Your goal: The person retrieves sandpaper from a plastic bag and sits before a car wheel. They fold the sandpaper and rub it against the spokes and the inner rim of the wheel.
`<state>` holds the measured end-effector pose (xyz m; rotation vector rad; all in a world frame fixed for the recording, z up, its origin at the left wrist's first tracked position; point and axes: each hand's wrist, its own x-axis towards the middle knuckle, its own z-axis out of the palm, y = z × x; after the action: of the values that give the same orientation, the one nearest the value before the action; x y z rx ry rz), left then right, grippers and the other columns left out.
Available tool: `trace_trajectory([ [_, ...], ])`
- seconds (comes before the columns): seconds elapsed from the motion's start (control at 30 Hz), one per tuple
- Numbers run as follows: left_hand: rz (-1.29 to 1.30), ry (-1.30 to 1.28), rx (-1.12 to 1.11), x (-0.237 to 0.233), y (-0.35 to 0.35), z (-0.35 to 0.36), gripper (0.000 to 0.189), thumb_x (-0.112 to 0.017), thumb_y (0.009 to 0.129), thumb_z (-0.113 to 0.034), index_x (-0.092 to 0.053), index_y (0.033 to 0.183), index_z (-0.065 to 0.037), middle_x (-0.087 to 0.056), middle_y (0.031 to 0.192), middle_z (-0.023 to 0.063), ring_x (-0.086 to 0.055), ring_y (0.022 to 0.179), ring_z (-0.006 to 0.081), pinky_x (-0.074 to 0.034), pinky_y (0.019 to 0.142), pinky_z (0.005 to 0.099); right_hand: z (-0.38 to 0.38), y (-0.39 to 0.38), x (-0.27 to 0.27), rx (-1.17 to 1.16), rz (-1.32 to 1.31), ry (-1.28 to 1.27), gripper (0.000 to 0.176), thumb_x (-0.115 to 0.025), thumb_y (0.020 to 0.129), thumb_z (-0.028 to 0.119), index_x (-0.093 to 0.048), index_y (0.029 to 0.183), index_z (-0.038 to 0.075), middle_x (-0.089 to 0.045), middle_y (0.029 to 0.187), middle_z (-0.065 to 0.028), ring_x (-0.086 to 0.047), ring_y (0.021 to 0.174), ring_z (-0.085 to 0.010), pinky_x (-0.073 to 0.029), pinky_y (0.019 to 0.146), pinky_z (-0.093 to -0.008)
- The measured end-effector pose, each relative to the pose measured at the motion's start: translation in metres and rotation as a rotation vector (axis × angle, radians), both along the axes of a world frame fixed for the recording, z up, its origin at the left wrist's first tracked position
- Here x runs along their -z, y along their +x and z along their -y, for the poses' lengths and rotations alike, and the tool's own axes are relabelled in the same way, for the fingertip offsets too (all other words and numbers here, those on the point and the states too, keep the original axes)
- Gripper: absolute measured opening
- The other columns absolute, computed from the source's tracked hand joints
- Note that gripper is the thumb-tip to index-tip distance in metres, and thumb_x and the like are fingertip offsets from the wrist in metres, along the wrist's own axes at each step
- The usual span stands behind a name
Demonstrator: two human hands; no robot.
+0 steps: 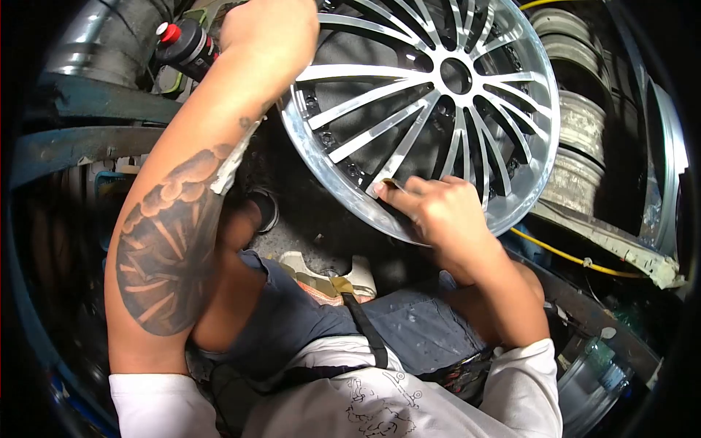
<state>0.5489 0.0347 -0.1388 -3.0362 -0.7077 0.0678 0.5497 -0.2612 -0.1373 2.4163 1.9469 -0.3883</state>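
Note:
A large alloy wheel rim (420,146), with bright machined spokes and dark gaps between them, is tilted in front of me. At its upper left edge is my left hand (270,33); its fingers are hidden, so its grip does not show. My right hand (445,212) is at the near lip of the rim with its fingers closed. Between thumb and fingers it pinches a small, thin brownish piece that looks like sandpaper (393,183), against the outer end of a spoke.
A dark bottle with a red cap (169,33) stands behind my left forearm. Worn wheels (580,139) are stacked at right, near a metal frame (606,237) and a yellow hose (562,255). A blue metal beam (87,142) runs along the left. A clear plastic container (595,376) is at lower right.

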Motion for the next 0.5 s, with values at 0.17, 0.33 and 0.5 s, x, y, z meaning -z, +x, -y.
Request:
trace_trajectory([
  [0.17,0.138,0.118,0.090,0.011,-0.006,-0.010,0.017,-0.063,0.084,-0.016,-0.076,0.084,-0.004,-0.074,0.079,0.0173,-0.075,0.073,0.0304,-0.060,0.065,0.0416,-0.005,-0.008,-0.014,0.043,0.005,0.100,0.036,-0.063,0.084,0.016,-0.074,0.118,0.017,-0.063,0.082,-0.0009,-0.070,0.068,-0.0181,-0.054,0.062,-0.0334],
  [0.33,0.246,0.174,0.154,0.018,-0.008,-0.011,0.017,-0.062,0.083,-0.016,-0.074,0.081,-0.004,-0.072,0.077,0.0175,-0.074,0.070,0.0308,-0.058,0.062,0.0421,-0.001,-0.004,-0.014,0.048,0.014,0.025,0.039,-0.063,0.083,0.015,-0.073,0.121,0.015,-0.063,0.082,0.0000,-0.068,0.067,-0.0174,-0.052,0.063,-0.0336],
  [0.5,0.110,-0.025,0.087,0.001,-0.001,-0.003,0.019,-0.063,0.084,-0.012,-0.072,0.094,0.002,-0.074,0.095,0.0237,-0.074,0.090,0.0429,-0.059,0.080,0.0515,0.003,-0.005,-0.011,0.093,0.012,0.031,0.040,-0.064,0.081,0.015,-0.073,0.121,0.016,-0.064,0.080,-0.0019,-0.068,0.064,-0.0204,-0.054,0.061,-0.0365],
])
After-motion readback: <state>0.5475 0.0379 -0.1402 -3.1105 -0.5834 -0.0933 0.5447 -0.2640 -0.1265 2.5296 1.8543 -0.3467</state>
